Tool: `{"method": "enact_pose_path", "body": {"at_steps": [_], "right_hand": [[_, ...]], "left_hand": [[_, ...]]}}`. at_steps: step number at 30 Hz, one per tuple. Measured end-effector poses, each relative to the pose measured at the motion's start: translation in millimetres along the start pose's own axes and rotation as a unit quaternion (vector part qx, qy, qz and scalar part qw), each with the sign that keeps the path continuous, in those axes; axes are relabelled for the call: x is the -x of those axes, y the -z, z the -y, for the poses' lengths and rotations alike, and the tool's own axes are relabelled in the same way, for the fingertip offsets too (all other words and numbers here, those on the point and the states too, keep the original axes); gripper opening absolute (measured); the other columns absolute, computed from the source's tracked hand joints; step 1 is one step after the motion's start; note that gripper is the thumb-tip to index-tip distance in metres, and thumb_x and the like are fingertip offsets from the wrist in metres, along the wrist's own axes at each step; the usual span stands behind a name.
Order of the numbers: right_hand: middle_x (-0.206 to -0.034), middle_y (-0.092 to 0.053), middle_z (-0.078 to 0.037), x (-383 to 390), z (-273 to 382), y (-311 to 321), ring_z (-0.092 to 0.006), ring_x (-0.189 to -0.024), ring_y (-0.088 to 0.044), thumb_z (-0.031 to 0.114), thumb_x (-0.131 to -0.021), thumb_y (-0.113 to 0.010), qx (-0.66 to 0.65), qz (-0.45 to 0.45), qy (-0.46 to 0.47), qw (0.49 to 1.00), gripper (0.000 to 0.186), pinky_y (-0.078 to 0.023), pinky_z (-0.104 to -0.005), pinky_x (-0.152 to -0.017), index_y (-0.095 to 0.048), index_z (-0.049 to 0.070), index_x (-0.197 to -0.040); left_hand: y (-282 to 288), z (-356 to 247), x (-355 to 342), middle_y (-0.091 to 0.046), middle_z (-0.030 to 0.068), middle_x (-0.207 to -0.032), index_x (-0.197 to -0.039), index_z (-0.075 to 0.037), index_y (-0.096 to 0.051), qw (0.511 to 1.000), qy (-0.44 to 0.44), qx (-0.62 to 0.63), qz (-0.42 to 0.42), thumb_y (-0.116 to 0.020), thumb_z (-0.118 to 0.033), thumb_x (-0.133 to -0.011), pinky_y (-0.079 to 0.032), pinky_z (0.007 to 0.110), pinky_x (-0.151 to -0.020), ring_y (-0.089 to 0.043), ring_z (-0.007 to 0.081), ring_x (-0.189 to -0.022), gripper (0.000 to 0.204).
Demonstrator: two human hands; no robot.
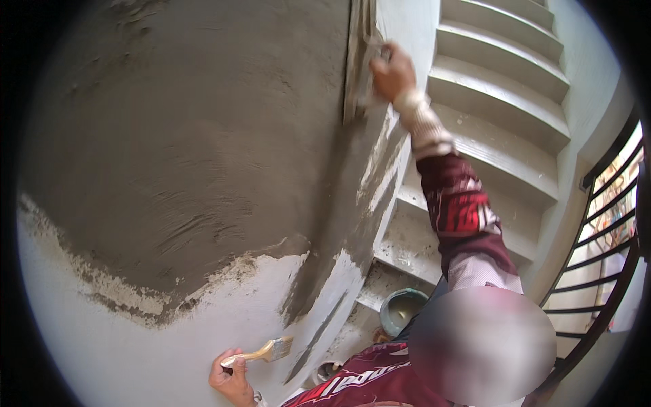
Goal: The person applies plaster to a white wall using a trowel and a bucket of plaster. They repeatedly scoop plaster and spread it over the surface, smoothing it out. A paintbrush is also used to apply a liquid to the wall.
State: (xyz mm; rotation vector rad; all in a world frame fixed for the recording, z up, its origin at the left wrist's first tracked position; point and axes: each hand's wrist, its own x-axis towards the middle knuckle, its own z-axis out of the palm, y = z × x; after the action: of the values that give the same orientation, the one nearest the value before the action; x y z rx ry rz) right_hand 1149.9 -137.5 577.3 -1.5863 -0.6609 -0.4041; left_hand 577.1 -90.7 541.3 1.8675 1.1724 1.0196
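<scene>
My left hand (232, 378), low in the view, is closed round the pale wooden handle of a paintbrush (277, 349). The brush lies sideways in front of the white lower wall, its bristles to the right. My right arm stretches up to the wall's edge, where my right hand (395, 73) grips a long, flat plastering float (355, 74). The float rests along the corner of the wet grey plaster (203, 136); motion smears its handle. Below the float a darker damp strip runs down the corner. Between plaster and white wall runs a rough, ragged border.
Concrete stairs (502, 95) rise to the right of the wall. A bucket (401, 311) with pale liquid stands on a lower step, with a smaller container (328, 370) nearer me. A dark metal railing (597, 271) curves along the right side.
</scene>
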Motion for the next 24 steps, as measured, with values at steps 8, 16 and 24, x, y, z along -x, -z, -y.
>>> {"method": "enact_pose_path", "body": {"at_steps": [8,16,24], "right_hand": [[-0.125,-0.060,-0.021,208.5,-12.9,-41.6,-0.0378,-0.117,-0.058,0.002,-0.082,-0.055,-0.061,0.005,0.078,0.995,0.044,-0.045,-0.0401,-0.100,-0.054,0.004,-0.125],[-0.117,-0.065,-0.023,366.2,-9.9,-70.1,-0.0317,-0.106,-0.066,0.004,-0.083,-0.054,-0.165,0.084,-0.197,0.963,0.044,-0.049,-0.0346,-0.090,-0.053,0.002,-0.126],[-0.106,-0.068,-0.019,350.3,26.2,-43.4,-0.0252,-0.094,-0.067,0.009,-0.085,-0.055,-0.189,0.106,-0.219,0.951,0.040,-0.050,-0.0323,-0.085,-0.056,0.003,-0.125]], "left_hand": [[-3.3,-3.7,-2.0,-0.070,0.0128,-0.083,-0.097,0.006,-0.064,0.998,-0.025,0.059,0.005,-0.078,-0.017,-0.083,-0.051,0.025,-0.063,-0.063,0.0128,-0.070,0.030],[3.9,-183.6,-45.7,-0.061,0.0061,-0.091,-0.100,0.002,-0.060,0.923,-0.343,0.173,0.030,-0.074,-0.042,-0.086,-0.054,0.029,-0.071,-0.059,0.0133,-0.081,0.048],[-39.1,-462.3,-88.0,-0.067,0.0159,-0.105,-0.105,-0.002,-0.066,0.883,-0.463,0.047,-0.057,-0.061,-0.030,-0.092,-0.047,0.038,-0.091,-0.062,0.0272,-0.101,0.032]]}}
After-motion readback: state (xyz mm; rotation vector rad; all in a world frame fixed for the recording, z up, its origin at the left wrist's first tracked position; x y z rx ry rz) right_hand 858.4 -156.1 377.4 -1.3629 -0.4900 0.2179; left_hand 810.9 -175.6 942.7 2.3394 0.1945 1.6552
